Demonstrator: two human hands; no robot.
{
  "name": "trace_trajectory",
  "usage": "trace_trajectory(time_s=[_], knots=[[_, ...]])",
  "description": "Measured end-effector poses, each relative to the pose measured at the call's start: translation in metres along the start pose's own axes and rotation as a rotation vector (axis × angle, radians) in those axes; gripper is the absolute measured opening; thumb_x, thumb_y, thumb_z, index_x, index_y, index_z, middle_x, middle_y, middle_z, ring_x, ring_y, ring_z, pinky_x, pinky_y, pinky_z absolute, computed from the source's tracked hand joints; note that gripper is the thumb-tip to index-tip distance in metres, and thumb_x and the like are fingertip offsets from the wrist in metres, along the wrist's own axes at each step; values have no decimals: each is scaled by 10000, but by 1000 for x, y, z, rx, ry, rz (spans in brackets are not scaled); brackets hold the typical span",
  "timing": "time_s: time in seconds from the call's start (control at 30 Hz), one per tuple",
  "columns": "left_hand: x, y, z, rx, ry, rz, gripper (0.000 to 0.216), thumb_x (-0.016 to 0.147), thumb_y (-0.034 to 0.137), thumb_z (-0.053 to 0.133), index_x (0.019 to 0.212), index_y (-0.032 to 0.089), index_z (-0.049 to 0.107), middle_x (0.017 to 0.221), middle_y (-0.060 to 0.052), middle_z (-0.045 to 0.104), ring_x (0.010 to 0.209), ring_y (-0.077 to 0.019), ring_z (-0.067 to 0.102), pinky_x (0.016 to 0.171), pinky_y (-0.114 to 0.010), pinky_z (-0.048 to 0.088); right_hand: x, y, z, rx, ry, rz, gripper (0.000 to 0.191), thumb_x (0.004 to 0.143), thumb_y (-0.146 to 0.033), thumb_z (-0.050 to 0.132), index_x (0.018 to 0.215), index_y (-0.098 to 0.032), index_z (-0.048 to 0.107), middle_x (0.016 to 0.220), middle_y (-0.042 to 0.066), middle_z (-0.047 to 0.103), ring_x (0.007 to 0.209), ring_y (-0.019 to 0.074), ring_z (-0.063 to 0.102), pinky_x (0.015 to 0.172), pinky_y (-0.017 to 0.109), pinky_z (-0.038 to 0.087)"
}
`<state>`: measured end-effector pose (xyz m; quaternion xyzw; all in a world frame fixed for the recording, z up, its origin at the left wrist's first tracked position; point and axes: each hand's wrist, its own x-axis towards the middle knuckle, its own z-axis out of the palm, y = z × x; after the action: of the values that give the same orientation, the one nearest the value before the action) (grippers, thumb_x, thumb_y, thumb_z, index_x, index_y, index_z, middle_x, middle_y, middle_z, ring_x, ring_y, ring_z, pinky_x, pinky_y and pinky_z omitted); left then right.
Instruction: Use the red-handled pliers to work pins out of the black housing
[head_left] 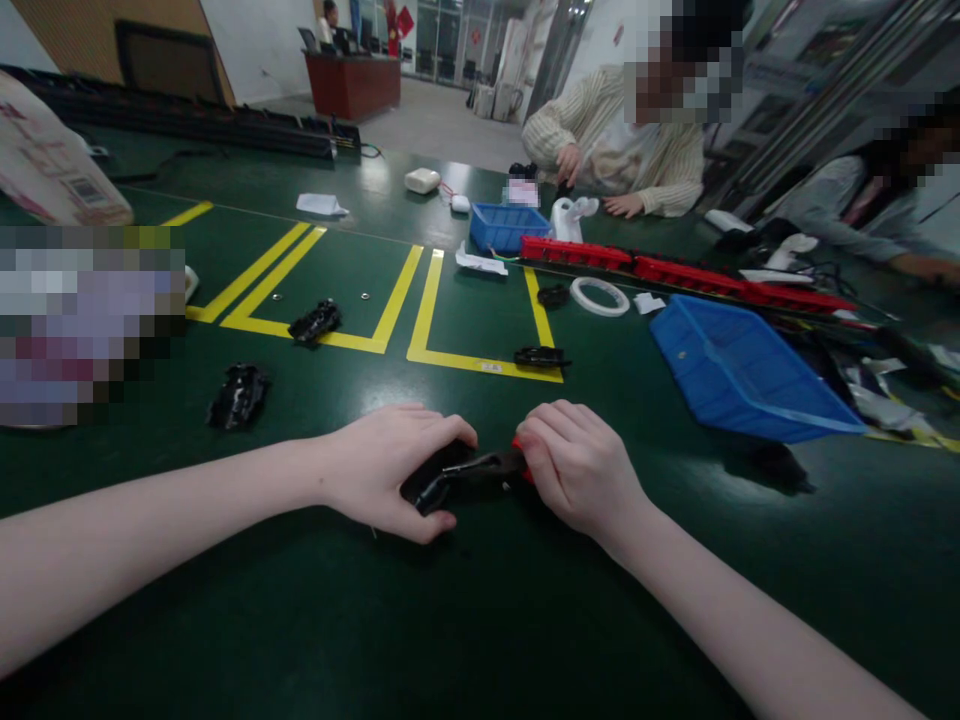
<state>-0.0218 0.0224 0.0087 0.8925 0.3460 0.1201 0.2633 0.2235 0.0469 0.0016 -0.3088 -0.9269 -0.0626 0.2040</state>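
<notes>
My left hand (394,465) is wrapped round a black plastic part (424,482), pinching it between thumb and fingers over the green table. My right hand (577,462) is closed on the red handles of a pair of pliers (491,465). The dark jaws of the pliers point left and reach the black part; whether they grip it I cannot tell. Much of the part is hidden by my left fingers. Similar black parts lie beyond my hands: one part (238,396) at left, another (316,322) on yellow tape, a third (541,357) further right.
Yellow tape (397,300) marks rectangles on the green table (465,640). To the right are a large blue bin (750,370), a white tape roll (600,296) and long red strips (675,272). A smaller blue bin (508,228) stands further back. Co-workers sit across the table.
</notes>
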Motion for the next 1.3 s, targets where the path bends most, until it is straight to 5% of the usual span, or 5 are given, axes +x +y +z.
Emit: trace_trajectory(time_s=[0.5,1.0,1.3], knots=[[-2,6,-12,-169,-49,-65,532,742,345,707,1213,191,516,1168,-75,655,1007,-250,624,874,-374,482,-2,4,-1,81,91,53,301,974,-240,394,818,-144,633,818,74,655,761,175,561,668,321,412],[-1,-8,-6,-166,-30,59,567,744,342,712,1271,236,534,1168,-40,660,1019,-239,621,883,-352,471,-2,4,1,77,61,39,322,983,-248,374,785,-148,609,781,66,634,716,160,522,648,316,365],[-4,1,-11,-208,-27,-25,601,746,285,686,1314,241,493,1204,-53,646,1037,-257,618,908,-372,468,-1,3,1,127,21,41,348,990,-237,323,765,-165,580,767,64,611,699,157,493,648,312,352]])
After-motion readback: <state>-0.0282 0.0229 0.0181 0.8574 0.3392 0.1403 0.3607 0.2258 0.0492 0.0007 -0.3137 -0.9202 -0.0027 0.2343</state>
